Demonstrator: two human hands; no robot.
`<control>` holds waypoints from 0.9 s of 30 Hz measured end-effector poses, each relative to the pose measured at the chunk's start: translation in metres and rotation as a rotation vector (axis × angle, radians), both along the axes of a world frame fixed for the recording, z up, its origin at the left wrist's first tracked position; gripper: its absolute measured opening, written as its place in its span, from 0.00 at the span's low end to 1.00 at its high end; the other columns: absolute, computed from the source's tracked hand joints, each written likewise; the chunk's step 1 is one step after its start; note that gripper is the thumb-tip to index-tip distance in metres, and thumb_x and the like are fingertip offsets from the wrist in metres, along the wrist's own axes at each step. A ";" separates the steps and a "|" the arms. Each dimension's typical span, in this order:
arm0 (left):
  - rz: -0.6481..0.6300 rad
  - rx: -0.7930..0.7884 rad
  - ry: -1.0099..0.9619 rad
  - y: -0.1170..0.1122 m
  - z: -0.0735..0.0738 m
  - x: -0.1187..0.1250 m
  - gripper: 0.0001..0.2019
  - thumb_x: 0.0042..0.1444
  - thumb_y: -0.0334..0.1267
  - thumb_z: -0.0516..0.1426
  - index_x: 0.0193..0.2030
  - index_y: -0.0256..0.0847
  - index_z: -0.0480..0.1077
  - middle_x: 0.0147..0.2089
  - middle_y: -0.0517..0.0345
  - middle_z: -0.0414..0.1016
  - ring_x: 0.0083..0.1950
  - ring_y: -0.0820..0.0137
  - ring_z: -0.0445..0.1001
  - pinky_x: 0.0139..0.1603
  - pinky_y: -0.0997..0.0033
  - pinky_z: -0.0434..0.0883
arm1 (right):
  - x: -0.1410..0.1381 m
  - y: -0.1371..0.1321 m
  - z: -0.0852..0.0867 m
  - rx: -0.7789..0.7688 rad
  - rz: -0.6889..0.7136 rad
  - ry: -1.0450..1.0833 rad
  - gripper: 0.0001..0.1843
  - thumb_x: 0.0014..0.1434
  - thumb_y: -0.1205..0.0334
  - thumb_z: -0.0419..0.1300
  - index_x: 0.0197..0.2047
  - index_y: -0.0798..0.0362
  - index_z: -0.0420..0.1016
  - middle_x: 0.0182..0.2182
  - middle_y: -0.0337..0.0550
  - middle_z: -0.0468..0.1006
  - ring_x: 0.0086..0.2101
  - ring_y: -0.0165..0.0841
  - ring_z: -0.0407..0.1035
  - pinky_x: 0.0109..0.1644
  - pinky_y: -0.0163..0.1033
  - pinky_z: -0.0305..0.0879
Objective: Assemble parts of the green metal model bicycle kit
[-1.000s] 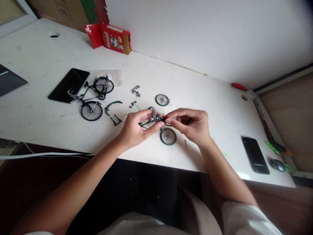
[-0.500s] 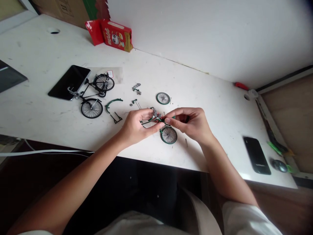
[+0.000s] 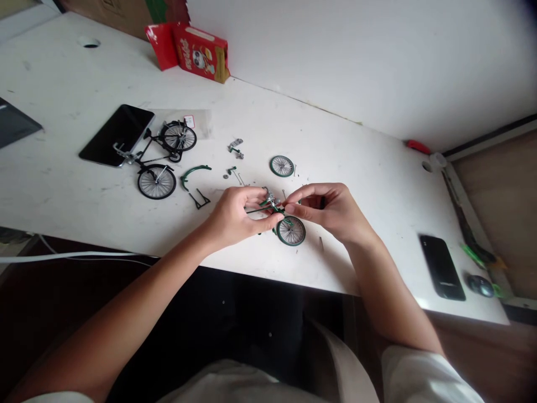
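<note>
A partly built green model bicycle frame [image 3: 265,209] with silver handlebars [image 3: 273,200] rests in my left hand [image 3: 237,221], thumb in front and fingers behind. Close below the thumb is a green-rimmed spoked wheel [image 3: 292,231] with a green mudguard along its edge; whether it joins the frame is hidden. My right hand [image 3: 333,212] pinches thumb and index finger together right at the front of the frame. What lies between those fingertips is too small to make out. Above the hands, a second green-rimmed wheel [image 3: 282,166] lies flat on the table.
Left of my hands lie a curved green mudguard [image 3: 195,174], a black stand piece [image 3: 199,199] and small silver-green parts [image 3: 236,148]. A finished black model bicycle [image 3: 157,183] partly overlaps a tablet [image 3: 119,131]. A red box [image 3: 203,54] stands behind; a phone [image 3: 442,267] lies right.
The handlebars and frame have tilted slightly, and my right fingertips have shifted a little at the frame's front. The whole view has moved slightly.
</note>
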State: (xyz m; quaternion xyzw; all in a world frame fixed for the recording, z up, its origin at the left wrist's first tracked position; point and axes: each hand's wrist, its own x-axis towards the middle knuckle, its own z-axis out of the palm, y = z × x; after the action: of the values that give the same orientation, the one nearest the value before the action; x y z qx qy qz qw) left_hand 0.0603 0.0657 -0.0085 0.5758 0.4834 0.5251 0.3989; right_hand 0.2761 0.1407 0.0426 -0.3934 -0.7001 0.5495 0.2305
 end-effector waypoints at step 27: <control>0.024 0.499 0.475 -0.005 0.003 -0.003 0.13 0.57 0.30 0.68 0.49 0.42 0.80 0.42 0.55 0.87 0.40 0.66 0.84 0.43 0.68 0.79 | 0.005 0.001 0.000 -0.057 0.143 0.039 0.11 0.54 0.54 0.79 0.39 0.47 0.90 0.41 0.45 0.85 0.34 0.30 0.72 0.33 0.40 0.64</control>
State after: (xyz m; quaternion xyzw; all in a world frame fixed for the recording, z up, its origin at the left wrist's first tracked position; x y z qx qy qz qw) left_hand 0.0576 0.0611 -0.0057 0.7560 0.4262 0.4831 0.1158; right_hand 0.2808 0.1413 0.0426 -0.3380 -0.7060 0.5917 0.1930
